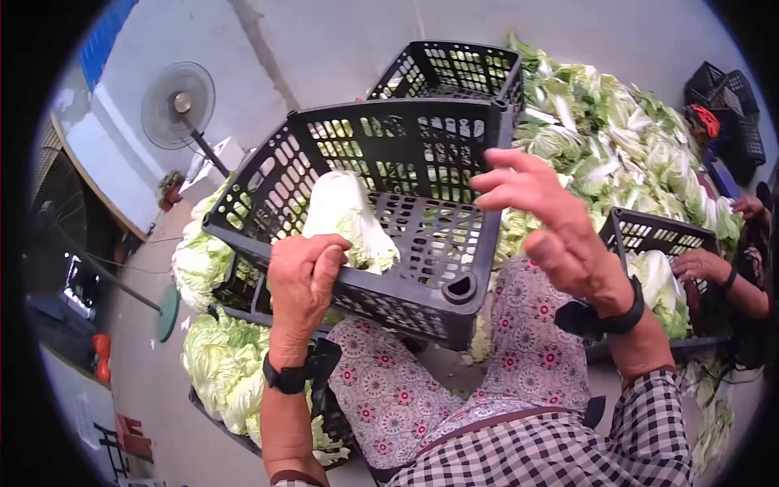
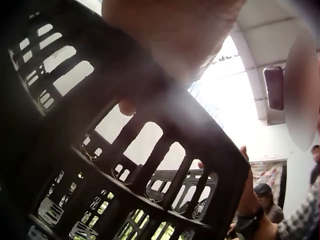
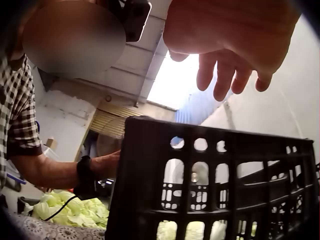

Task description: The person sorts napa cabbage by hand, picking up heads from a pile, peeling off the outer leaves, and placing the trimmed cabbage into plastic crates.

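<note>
A black plastic crate is tilted over the person's lap, with one napa cabbage lying inside at its left. The left hand grips the crate's near rim, close in front of that cabbage. In the left wrist view a fingertip shows through a slot under the rim. Beside the crate's right wall, the right hand is raised with fingers spread and nothing in it. The right wrist view has this same hand above the rim, its fingers apart and loosely bent.
Another black crate stands behind, beside a large heap of napa cabbages. On the right, another person's hand touches a cabbage in a crate. More cabbages sit at the left knee. A standing fan is at the back left.
</note>
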Demonstrator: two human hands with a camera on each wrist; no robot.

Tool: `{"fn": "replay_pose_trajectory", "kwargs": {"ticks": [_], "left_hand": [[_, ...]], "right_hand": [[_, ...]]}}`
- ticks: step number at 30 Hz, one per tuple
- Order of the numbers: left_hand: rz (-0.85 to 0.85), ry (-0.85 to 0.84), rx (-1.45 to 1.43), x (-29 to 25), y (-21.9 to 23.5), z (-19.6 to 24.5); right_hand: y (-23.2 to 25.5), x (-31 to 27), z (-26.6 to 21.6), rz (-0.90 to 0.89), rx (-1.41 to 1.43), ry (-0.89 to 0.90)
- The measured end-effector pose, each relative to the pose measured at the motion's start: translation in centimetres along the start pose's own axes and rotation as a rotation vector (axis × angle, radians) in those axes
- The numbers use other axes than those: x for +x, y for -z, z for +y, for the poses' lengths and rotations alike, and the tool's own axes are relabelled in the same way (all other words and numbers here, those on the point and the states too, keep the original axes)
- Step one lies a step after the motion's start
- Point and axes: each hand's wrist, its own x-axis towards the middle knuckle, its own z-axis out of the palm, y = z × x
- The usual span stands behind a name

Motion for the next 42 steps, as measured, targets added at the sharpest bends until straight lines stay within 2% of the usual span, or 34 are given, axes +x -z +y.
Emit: {"fn": "replay_pose_trajectory", "kwargs": {"ticks": [1, 2, 3, 5, 6, 9, 11, 17, 22, 25, 29, 30, 33, 35, 37, 38, 40, 41, 42], "left_hand": [[-0.009, 0.004, 0.005, -0.2, 0.1, 0.0], [-0.02, 0.006, 0.006, -0.4, 0.4, -0.1], [-0.114, -0.073, 0.074, 0.9, 3.0, -0.6], [-0.178, -0.163, 0.074, 1.2, 3.7, -0.4], [-0.204, -0.206, 0.068, 1.3, 4.2, -0.6], [-0.29, -0.227, 0.078, 1.3, 4.6, -0.7], [-0.27, -0.207, 0.136, 0.7, 4.0, -0.1], [-0.228, -0.324, 0.237, -0.5, 2.5, 3.0], [-0.238, -0.379, 0.23, -1.4, 1.7, 5.6], [-0.199, -0.352, 0.213, -1.5, 0.6, 5.8], [-0.175, -0.339, 0.187, -1.3, 1.2, 4.8], [-0.174, -0.326, 0.17, -1.3, 1.4, 4.3], [-0.104, -0.291, 0.12, -1.6, 2.2, 2.5], [-0.096, -0.265, 0.097, -1.7, 2.9, 1.7], [-0.091, -0.26, 0.081, -1.6, 3.2, 1.3], [-0.163, -0.231, 0.079, -1.7, 3.5, 1.4], [-0.043, -0.206, -0.03, -1.2, 4.1, 0.9], [0.009, -0.193, -0.087, -1.0, 4.4, 0.4], [0.139, -0.136, 0.003, -0.6, 5.3, -0.8]], "right_hand": [[-1.2, 0.6, 0.2, -0.028, -0.04, 0.111], [-2.3, 0.7, 0.1, -0.074, -0.069, 0.11], [-5.7, 1.5, 0.4, 0.092, 0.049, 0.162], [-6.1, 1.0, 0.1, -0.081, 0.08, 0.137], [-7.3, 0.7, 0.1, 0.112, 0.125, 0.179], [-6.4, -0.3, -0.2, 0.006, 0.101, 0.142], [-6.5, -1.0, -0.5, 0.026, 0.1, 0.132], [-4.6, -4.8, -2.6, 0.023, 0.109, 0.068], [-2.2, -7.1, -3.8, -0.098, 0.167, -0.072], [-2.6, -8.3, -2.5, 0.054, 0.19, -0.075], [-3.5, -6.9, -2.6, 0.137, 0.185, -0.036], [-3.3, -6.6, -2.5, 0.089, 0.203, -0.025], [-3.4, -4.6, -2.7, 0.131, -0.002, -0.108], [-3.8, -3.7, -2.9, 0.252, -0.009, -0.337], [-3.1, -3.2, -2.6, 0.165, 0.028, -0.441], [-2.6, -3.5, -1.9, 0.096, 0.068, -0.468], [-2.1, -3.7, -1.4, 0.017, 0.092, -0.52], [-2.2, -4.3, -1.5, 0.063, 0.104, -0.554], [-2.4, -4.9, -1.5, 0.114, 0.117, -0.59]]}}
